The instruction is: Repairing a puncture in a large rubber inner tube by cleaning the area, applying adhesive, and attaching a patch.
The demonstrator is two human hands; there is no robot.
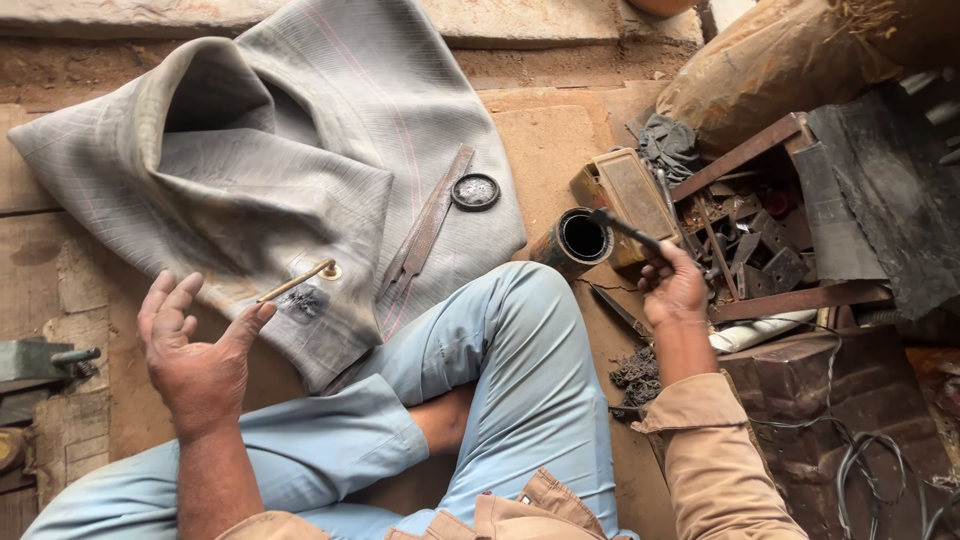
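My left hand (195, 345) hovers open, fingers spread, just left of a brass valve stem (298, 281) sticking out of a large grey rubber inner tube (300, 130). A dark roughened patch (303, 302) lies beside the stem. My right hand (672, 290) is shut on a thin dark brush (625, 230) whose tip is over the mouth of a dark open can (580, 238). On the tube lie a long metal file (428, 225) and a small round tin lid (475, 190).
A rusty box (630, 195) stands beside the can. A cluttered tray of metal scraps (755, 250) and a dark cloth (668, 145) sit at the right, a brown sack (790, 60) behind. Wires (860, 450) trail at lower right. My crossed legs in light blue trousers (510, 350) fill the foreground.
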